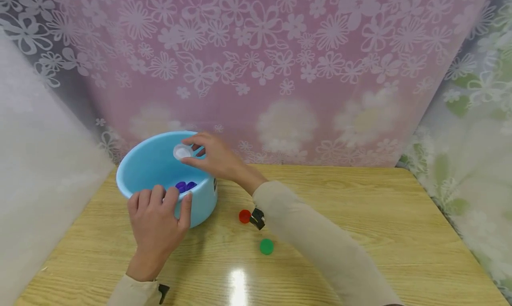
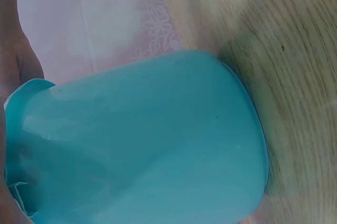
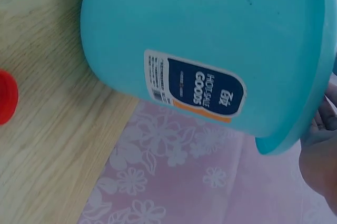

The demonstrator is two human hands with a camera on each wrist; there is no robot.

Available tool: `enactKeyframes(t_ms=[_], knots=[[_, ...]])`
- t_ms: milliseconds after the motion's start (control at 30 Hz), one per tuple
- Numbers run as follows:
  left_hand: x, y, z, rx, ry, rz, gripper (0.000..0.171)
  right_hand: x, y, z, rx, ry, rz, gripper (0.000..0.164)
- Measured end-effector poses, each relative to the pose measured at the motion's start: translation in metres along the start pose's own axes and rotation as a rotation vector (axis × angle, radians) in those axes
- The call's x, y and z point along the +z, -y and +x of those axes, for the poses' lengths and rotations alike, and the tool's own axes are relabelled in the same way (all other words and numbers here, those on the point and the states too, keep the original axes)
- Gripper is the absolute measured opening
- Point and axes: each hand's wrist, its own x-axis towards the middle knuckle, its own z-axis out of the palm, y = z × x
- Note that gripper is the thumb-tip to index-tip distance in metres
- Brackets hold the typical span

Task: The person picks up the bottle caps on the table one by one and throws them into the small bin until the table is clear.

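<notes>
A light blue plastic bucket [image 1: 204, 199] stands at the left of the table, tilted a little toward me in the head view. My left hand [image 1: 158, 221] grips its near rim, four fingers over the edge and the thumb outside. Over the bucket's opening, my right hand [image 1: 216, 157] pinches a white bottle cap [image 1: 183, 152] between thumb and fingers. Purple caps [image 1: 186, 187] lie inside on the bottom. In the right wrist view the bucket's side carries a printed label [image 3: 195, 85], and part of the right hand [image 3: 320, 155] shows at the rim.
On the wooden table [image 1: 340, 204], a red cap [image 1: 245, 216] lies right of the bucket and a green cap [image 1: 266, 246] lies nearer to me. A pink flowered cloth [image 1: 280, 75] hangs behind the table. Pale cloths hang at both sides.
</notes>
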Motion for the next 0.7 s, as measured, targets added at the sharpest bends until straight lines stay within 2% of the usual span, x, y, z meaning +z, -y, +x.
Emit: enactKeyframes(t_ms=[267, 700], knots=[[0.001, 0.000, 0.000, -0.001, 0.007, -0.002, 0.041, 0.011, 0.002, 0.004, 0.040, 0.042, -0.116, 0.053], [0.001, 0.000, -0.001, 0.000, 0.005, 0.000, 0.041, 0.015, 0.004, 0.003, 0.099, 0.043, -0.174, 0.052]])
